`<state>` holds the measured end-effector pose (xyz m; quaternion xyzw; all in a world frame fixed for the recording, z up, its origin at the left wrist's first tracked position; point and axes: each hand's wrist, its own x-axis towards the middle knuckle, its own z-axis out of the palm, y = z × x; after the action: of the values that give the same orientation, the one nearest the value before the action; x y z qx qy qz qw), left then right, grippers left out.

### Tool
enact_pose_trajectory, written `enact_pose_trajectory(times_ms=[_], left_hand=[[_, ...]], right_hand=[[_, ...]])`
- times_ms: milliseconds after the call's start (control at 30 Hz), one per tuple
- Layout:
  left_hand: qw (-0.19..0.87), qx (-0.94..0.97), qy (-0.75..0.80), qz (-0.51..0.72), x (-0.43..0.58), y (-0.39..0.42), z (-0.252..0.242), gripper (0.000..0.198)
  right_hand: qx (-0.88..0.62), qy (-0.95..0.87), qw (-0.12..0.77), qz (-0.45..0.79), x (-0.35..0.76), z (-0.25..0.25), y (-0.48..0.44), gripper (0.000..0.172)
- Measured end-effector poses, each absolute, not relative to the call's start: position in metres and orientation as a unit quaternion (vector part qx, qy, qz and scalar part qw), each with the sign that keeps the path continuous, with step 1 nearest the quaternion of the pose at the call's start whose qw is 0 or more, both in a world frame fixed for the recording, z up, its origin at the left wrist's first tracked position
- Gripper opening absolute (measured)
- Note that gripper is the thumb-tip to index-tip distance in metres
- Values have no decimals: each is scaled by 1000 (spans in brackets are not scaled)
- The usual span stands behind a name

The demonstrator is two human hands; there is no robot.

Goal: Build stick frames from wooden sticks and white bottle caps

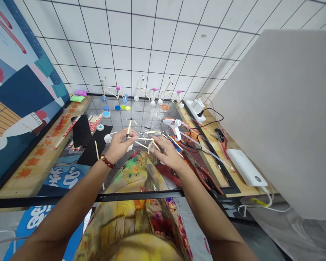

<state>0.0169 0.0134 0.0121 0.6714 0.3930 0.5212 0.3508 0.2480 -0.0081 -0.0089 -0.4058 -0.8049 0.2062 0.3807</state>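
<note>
My left hand (120, 144) is closed around a thin wooden stick (129, 127) that points up and away from me; a dark red bead bracelet (108, 162) circles that wrist. A white bottle cap (108, 138) lies just left of the hand. My right hand (166, 152) hovers palm down with its fingers closed on a small frame of joined wooden sticks (148, 142) that spans the gap between both hands. Both hands work above a glass tabletop (141, 174) over a colourful picture.
A white glue gun (175, 127) lies right of the hands with its black cord. Three finished stick-and-cap models (143, 93) stand by the tiled wall, loose coloured caps (116, 107) before them. Chopstick packs (93, 122), black sheets, a power strip (197, 108) and a white power bank (246, 166) surround.
</note>
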Motion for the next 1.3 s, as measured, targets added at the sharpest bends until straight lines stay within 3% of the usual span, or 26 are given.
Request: enact_pose_trajectory(times_ms=[267,1033,1300], left_hand=[[362,657,385,537,15,16,9,18],[379,655,409,510,13,16,12,18],[379,650,433,496,12,15,14,21]], right_hand=[[-406,-809,389,170,247,-7,-10,48],[-391,-810,365,241,245,-6,-11,51],[-430,-802,386,150,237,-11,-12,49]])
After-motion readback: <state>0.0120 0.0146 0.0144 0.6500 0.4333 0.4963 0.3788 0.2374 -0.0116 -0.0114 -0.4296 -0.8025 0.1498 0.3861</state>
